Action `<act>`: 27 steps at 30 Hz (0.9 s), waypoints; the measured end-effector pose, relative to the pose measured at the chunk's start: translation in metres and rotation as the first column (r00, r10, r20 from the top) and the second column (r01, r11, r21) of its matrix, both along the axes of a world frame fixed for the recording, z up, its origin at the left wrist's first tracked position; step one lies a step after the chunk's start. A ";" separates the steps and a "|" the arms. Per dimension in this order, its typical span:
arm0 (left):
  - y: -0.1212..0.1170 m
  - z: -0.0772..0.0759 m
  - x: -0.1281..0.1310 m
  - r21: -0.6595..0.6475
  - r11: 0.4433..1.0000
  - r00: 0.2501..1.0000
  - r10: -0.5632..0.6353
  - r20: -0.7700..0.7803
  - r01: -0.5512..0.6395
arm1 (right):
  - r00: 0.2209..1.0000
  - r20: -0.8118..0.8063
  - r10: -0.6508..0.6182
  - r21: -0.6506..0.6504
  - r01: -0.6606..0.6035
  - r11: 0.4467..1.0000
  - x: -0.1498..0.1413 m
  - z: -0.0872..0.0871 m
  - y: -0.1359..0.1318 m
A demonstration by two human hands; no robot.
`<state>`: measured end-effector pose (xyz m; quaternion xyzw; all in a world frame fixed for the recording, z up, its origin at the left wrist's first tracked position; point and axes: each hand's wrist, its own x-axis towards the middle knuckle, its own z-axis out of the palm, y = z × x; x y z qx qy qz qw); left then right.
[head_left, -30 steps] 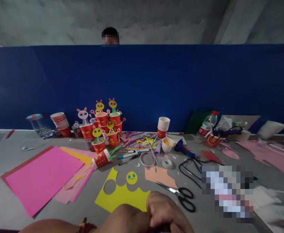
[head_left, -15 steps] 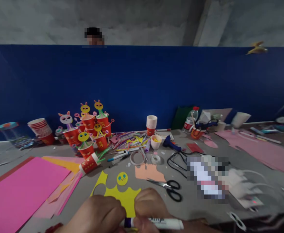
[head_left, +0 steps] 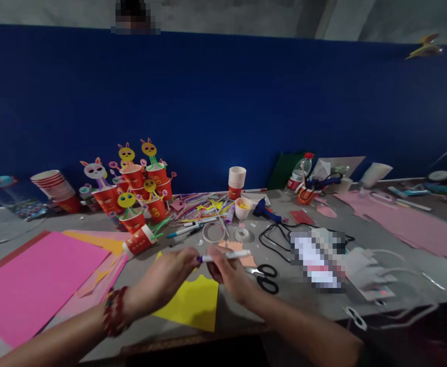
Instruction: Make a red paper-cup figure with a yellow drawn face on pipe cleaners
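Observation:
My right hand (head_left: 227, 272) grips a white marker (head_left: 240, 254) by its barrel, held nearly level above the table. At the marker's purple end, the fingers of my left hand (head_left: 179, 267) are closed; whether a cap is inside them is hidden. Beneath both hands lies a yellow paper sheet (head_left: 198, 303) with cut-out edges. Black-handled scissors (head_left: 268, 278) rest just right of my right hand, their blades partly covered by it. Behind that hand is a peach paper scrap (head_left: 233, 248).
Pink paper sheets (head_left: 35, 285) lie at left, beside a tipped red cup (head_left: 140, 241). Decorated cups (head_left: 131, 176) stand behind. Tape rolls (head_left: 241, 234), pipe cleaners (head_left: 204, 209) and a blue glue gun (head_left: 266, 211) with a black cord are farther back. A power strip (head_left: 370, 285) sits at right.
Both hands have moved up and away from the table's front edge with the marker. The view has tilted down, and the small yellow smiley disc is now out of sight.

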<state>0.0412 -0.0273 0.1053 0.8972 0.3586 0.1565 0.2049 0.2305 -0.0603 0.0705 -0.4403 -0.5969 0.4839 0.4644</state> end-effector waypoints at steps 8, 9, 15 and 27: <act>0.098 -0.031 -0.013 0.558 0.811 0.936 0.315 -0.157 -0.179 | 0.941 0.308 0.139 -0.102 -0.112 0.988 0.043 -0.039 -0.042; 0.101 -0.035 -0.014 0.571 0.801 0.934 0.322 -0.154 -0.182 | 0.916 0.385 0.112 -0.070 -0.092 0.993 0.050 -0.040 -0.049; 0.104 -0.058 -0.009 0.621 0.766 0.930 0.331 -0.159 -0.166 | 0.821 0.570 -0.004 -0.009 0.012 1.000 0.073 -0.044 -0.062; 0.080 -0.057 0.016 0.534 0.840 0.979 0.017 -0.204 0.097 | 0.489 0.725 -0.485 0.534 0.046 0.845 0.115 -0.058 -0.034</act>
